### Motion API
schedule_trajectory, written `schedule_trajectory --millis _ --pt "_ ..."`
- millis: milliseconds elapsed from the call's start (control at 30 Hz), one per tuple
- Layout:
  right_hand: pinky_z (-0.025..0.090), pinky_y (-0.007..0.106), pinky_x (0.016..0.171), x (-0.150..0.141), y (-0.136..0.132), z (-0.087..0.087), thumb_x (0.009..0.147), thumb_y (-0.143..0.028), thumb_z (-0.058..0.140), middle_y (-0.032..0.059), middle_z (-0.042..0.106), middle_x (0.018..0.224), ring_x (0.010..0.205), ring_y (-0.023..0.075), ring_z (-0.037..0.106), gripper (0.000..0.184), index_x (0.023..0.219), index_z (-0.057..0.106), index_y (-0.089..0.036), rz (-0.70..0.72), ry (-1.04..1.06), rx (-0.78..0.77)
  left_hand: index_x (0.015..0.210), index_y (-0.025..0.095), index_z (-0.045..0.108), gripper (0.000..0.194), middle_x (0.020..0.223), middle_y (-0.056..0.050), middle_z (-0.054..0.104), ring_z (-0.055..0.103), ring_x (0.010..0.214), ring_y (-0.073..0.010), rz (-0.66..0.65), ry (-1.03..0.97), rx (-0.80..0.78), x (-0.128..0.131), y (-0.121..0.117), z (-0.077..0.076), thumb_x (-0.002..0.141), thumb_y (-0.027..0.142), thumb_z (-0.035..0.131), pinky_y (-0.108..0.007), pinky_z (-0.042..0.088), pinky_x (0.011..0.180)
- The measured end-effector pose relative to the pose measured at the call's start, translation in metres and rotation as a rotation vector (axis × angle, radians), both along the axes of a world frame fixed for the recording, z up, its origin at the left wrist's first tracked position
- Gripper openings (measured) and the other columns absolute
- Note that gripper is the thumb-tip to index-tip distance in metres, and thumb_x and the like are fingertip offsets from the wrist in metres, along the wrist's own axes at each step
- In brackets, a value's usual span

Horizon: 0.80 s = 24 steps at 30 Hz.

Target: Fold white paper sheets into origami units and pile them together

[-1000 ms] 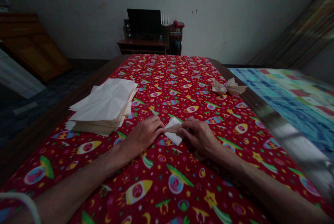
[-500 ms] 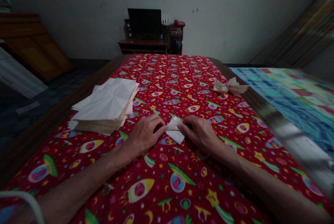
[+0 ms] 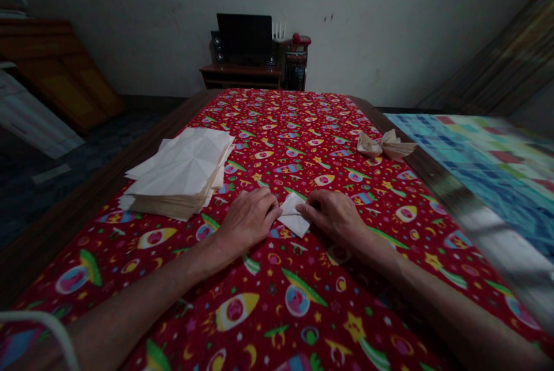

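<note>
A small white folded paper (image 3: 294, 215) lies on the red rocket-print tablecloth (image 3: 268, 296) between my hands. My left hand (image 3: 249, 222) holds its left corner with the fingertips. My right hand (image 3: 331, 216) pinches its right side, and those fingers hide part of the paper. A thin crease or edge runs across the paper's middle. To the left of my left hand stands a thick stack of creased paper sheets (image 3: 182, 172), not touching my hand.
Crumpled tan folded paper pieces (image 3: 383, 145) lie near the table's right edge. A wooden table edge (image 3: 101, 192) runs along the left, and a patterned quilt (image 3: 476, 169) lies beyond the right edge. A monitor (image 3: 244, 36) stands on a far desk.
The tan band across the paper has narrowed to a thin line as the paper was refolded. The whole scene has shifted slightly right in view.
</note>
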State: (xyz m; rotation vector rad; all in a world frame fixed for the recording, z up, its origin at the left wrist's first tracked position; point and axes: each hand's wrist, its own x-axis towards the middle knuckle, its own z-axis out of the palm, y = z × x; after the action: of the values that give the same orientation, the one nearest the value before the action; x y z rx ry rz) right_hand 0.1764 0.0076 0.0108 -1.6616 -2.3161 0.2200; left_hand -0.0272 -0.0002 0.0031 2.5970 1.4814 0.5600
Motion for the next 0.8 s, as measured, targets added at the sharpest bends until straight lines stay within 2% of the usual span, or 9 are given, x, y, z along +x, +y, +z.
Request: schedule_trajectory --millis 267,467,667,800 --pt "0.020 0.024 0.051 0.000 -0.005 0.000 0.088 -0.043 0.046 0.0004 0.055 0.060 0.055 0.0112 0.044 0.034 0.068 0.058 -0.018 0.009 -0.007 0.040 0.078 0.018 0.055 0.018 0.084 0.000 0.059 0.054 0.080 -0.0163 0.001 0.003 0.005 0.000 0.000 -0.001 0.091 0.028 0.048 -0.030 0.036 0.071" --pt "0.020 0.024 0.052 0.001 -0.005 -0.003 0.089 -0.042 0.045 0.0007 0.056 0.063 0.055 0.0113 0.044 0.034 0.070 0.058 -0.018 0.019 -0.002 0.064 0.074 0.019 0.057 0.027 0.079 0.001 0.059 0.054 0.073 -0.0162 0.044 -0.053 0.035 0.008 0.001 -0.002 0.082 0.044 0.060 -0.030 0.036 0.067" --pt "0.018 0.025 0.051 0.001 -0.003 -0.003 0.091 -0.043 0.042 0.0019 0.059 0.066 0.056 0.0123 0.048 0.035 0.072 0.059 -0.018 0.025 -0.063 0.089 0.069 0.020 0.061 0.026 0.076 0.002 0.061 0.055 0.069 -0.0139 0.067 -0.138 -0.061 0.011 0.008 0.000 0.081 0.042 0.062 -0.027 0.035 0.062" --pt "0.018 0.026 0.051 0.000 -0.003 -0.002 0.090 -0.044 0.042 0.0026 0.061 0.066 0.056 0.0127 0.049 0.036 0.072 0.059 -0.018 0.009 -0.093 0.084 0.068 0.020 0.061 0.024 0.075 0.002 0.060 0.055 0.070 -0.0140 0.063 -0.129 -0.045 0.011 0.010 0.000 0.083 0.039 0.060 -0.027 0.036 0.064"
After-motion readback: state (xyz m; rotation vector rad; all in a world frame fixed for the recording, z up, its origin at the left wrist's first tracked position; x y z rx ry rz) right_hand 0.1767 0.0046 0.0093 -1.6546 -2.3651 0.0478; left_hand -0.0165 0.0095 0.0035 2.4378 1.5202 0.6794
